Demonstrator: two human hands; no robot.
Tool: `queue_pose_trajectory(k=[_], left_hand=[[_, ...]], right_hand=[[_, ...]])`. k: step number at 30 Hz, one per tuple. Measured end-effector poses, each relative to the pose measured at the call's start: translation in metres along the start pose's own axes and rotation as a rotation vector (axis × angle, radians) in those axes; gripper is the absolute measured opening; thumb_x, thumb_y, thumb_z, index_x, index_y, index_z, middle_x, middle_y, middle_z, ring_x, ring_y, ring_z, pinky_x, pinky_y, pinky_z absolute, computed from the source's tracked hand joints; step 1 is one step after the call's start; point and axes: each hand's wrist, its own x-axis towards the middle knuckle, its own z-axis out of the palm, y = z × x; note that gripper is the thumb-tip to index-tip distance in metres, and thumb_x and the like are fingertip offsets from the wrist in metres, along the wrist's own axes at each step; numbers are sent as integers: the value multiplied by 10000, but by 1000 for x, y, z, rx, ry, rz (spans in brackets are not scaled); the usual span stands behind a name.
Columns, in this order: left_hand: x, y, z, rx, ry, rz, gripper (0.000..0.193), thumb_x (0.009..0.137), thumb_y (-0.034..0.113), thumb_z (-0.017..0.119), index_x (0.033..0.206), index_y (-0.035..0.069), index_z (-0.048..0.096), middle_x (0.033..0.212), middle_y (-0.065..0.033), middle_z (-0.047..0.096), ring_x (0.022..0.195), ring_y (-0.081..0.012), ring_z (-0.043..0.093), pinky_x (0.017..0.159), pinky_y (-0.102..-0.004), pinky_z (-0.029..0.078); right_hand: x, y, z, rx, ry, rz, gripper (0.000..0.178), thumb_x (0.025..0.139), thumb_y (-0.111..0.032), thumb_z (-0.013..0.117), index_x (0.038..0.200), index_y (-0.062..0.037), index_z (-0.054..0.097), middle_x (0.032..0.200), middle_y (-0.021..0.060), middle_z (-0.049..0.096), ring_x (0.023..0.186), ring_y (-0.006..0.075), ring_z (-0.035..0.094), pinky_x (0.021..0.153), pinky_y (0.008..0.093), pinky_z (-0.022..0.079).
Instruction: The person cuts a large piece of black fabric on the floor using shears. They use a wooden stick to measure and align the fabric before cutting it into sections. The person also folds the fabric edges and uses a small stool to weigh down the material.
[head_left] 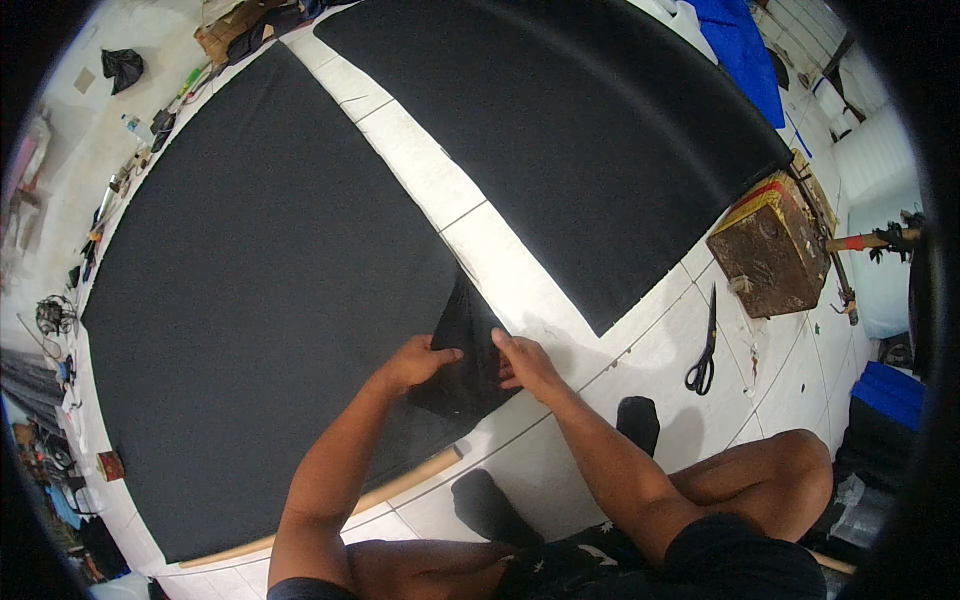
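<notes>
A big black fabric sheet (250, 290) lies flat on the white tiled floor (600, 350) in front of me. Its near right corner (470, 330) is folded up and back. My left hand (415, 362) pinches that folded corner from the left. My right hand (525, 365) grips the same fold from the right. A second black sheet (560, 130) lies beyond, apart from the first. A wooden stick (400, 485) runs along the near edge of the first sheet.
Black scissors (703, 355) lie on the tiles to my right. A worn brown box (768, 250) stands further right. Blue fabric (740, 50) sits at the top right. Small clutter lines the left wall. My bent legs and black-socked feet (640, 420) are below.
</notes>
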Motion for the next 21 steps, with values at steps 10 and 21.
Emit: queue_pose_trajectory(k=[10,21], left_hand=[[18,-27,-7,126,113,-22,421,877,313,744,1091,-41,667,1041,-178,717,938,-275,704,878,-374,538],[14,-18,-7,82,32,9,356,879,321,764,922,-23,685,879,-102,690,727,-166,627,657,-350,499]], right_hand=[[0,-1,-1,-833,336,-264,505,831,-517,740,949,-40,623,1011,166,659,958,315,654,787,436,508],[-1,4,49,-399,79,-420,415,797,-432,816,796,-56,640,660,52,602,606,154,561,589,339,453]])
